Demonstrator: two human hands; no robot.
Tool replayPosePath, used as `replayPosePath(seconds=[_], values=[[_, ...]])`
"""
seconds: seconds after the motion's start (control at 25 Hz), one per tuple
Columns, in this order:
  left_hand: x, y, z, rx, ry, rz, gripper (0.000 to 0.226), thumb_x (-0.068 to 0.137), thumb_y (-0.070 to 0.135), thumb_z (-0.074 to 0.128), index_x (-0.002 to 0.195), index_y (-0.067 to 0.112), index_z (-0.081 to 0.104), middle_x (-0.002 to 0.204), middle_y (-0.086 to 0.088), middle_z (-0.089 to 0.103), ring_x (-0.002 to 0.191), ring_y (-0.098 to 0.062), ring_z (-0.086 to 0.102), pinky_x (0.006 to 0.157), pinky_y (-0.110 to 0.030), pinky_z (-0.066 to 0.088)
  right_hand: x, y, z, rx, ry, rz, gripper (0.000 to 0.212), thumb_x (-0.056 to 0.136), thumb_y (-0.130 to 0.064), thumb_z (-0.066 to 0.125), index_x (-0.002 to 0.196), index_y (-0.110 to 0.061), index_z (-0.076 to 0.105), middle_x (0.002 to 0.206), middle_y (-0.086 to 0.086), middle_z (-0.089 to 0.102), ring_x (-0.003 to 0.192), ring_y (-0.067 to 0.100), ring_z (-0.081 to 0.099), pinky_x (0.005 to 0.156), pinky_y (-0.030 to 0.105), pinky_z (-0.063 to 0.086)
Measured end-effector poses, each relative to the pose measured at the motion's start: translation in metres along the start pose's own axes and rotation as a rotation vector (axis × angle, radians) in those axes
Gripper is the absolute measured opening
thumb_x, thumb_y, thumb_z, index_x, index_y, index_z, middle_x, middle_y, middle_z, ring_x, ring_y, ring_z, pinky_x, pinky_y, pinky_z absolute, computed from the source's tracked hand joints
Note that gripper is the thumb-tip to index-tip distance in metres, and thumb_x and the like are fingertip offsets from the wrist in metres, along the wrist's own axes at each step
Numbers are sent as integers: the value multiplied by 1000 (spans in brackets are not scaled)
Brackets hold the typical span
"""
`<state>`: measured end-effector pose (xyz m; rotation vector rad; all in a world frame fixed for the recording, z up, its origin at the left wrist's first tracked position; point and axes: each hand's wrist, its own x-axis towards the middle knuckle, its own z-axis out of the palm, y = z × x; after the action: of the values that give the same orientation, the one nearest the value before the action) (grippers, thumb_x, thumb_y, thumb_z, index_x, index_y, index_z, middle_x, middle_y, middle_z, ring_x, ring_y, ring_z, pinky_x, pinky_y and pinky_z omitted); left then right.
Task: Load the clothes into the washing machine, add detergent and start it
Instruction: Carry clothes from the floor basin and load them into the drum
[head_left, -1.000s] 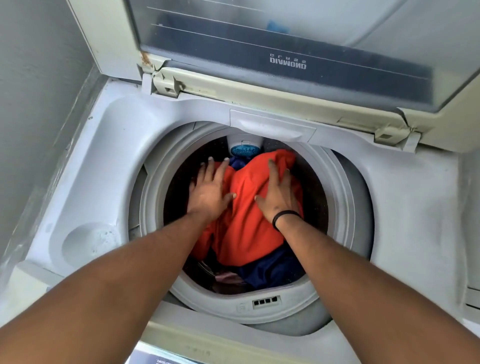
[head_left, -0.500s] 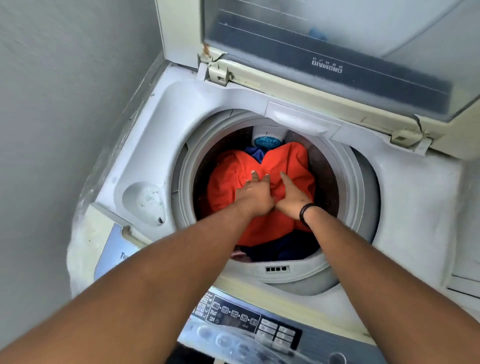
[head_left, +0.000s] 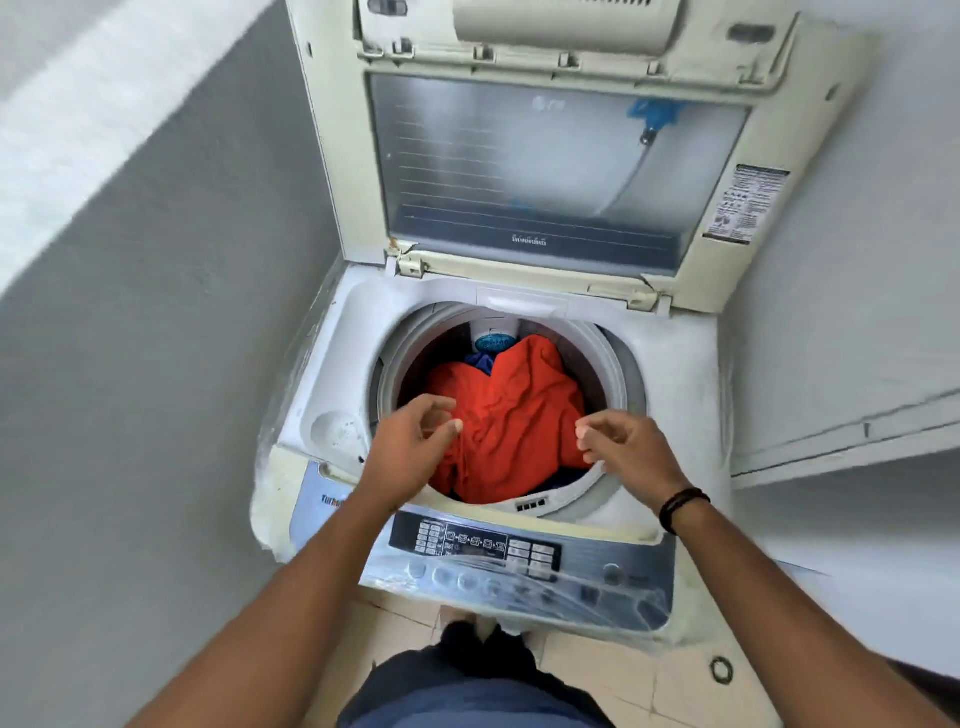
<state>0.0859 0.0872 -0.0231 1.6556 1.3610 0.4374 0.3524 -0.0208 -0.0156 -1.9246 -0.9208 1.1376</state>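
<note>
Well, nearest: control panel (head_left: 483, 551) sits on the near edge of the washer (head_left: 675, 374), this side of the drum mouth; buttons untouched, too blurred to read.
L hand (head_left: 410, 447): over the near-left of the drum rim (head_left: 621, 395), fingers loosely curled, holding nothing; thumb tip points in twd the cloth.
R hand (head_left: 631, 457): over the near-right of the rim, fingers loosely curled too, nothing pinched; black band on the wrist.
Clothes: orange garment (head_left: 514, 421) lies bunched inside the drum, between and beyond both hands, blue cloth (head_left: 480, 361) peeking out at its far edge.
Key relation: load lies below and ahead of the fingertips, both hands abt equally near; neither touches it as far as I can tell.
Judgement: loading looks done; detergent next, but no bottle or box in sight.
Far side: lid (head_left: 545, 166) stands open behind the drum, so a pour from above looks unblocked.
</note>
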Motion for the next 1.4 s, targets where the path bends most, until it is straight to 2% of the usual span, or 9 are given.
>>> replayPosePath(seconds=[0.12, 0.2, 0.32, 0.52, 0.8, 0.96, 1.12, 1.24, 1.4], values=[[-32, -11, 3, 195, -55, 27, 19, 92, 33, 74, 109, 25, 73, 90, 15, 73, 87, -1, 68, 83, -29, 56, -25, 21, 8, -130, 16, -28, 6, 91, -22, 71, 88, -21, 75, 81, -5, 75, 77, 15, 72, 83, 37, 59], [-38, -16, 4, 333, -101, 46, 20, 91, 42, 73, 104, 27, 74, 85, 17, 72, 81, 0, 66, 76, -30, 56, -28, 33, 14, -325, 27, -110, 8, 90, -30, 69, 88, -25, 74, 85, -12, 73, 81, 8, 68, 84, 36, 57], [-37, -7, 1, 300, -115, 51, 18, 89, 44, 76, 96, 27, 75, 79, 13, 70, 77, -5, 66, 74, -34, 56, -34, 31, 20, -377, 76, -181, 12, 89, -35, 64, 88, -26, 72, 86, -12, 73, 82, 11, 67, 80, 37, 57], [-41, 6, -5, 29, -11, 105, 4, 92, 29, 74, 90, 27, 77, 85, 11, 76, 83, -6, 70, 81, -33, 57, -66, 16, 7, -244, 428, -393, 8, 92, -23, 67, 87, -23, 73, 80, -12, 72, 73, 9, 66, 70, 33, 57], [-50, 34, -2, -183, -88, 245, 17, 97, 19, 69, 81, 19, 74, 72, -2, 73, 68, -14, 66, 71, -43, 55, -146, 17, 4, 161, 767, -153, 17, 94, -12, 67, 79, -18, 72, 64, -1, 70, 55, 16, 66, 60, 34, 57], [-65, 41, 31, -224, -255, 350, 22, 98, 23, 68, 76, 23, 72, 66, -2, 69, 63, -27, 63, 66, -45, 53, -214, 42, 31, 302, 917, 29, 14, 95, -10, 66, 83, -12, 72, 67, 6, 71, 53, 20, 65, 56, 30, 53], [-96, 68, 87, -234, -449, 449, 22, 99, 19, 67, 78, 12, 70, 63, -1, 67, 58, -16, 63, 61, -35, 53, -294, 80, 57, 358, 1079, 187, 14, 95, -12, 66, 82, -14, 71, 68, 7, 71, 53, 19, 63, 55, 26, 50], [-142, 83, 132, -173, -748, 498, 20, 99, 20, 66, 81, 14, 72, 69, -3, 71, 62, -15, 67, 61, -31, 54, -364, 104, 73, 427, 1270, 288, 15, 95, -11, 66, 81, -13, 71, 68, 6, 70, 51, 17, 62, 53, 24, 48], [-222, 79, 170, 111, -1174, 636, 14, 98, 26, 68, 89, 18, 74, 75, 0, 73, 67, -14, 68, 62, -21, 53, -448, 134, 112, 570, 1487, 389, 15, 96, -9, 63, 83, -10, 71, 72, 8, 71, 54, 15, 60, 53, 25, 47]])
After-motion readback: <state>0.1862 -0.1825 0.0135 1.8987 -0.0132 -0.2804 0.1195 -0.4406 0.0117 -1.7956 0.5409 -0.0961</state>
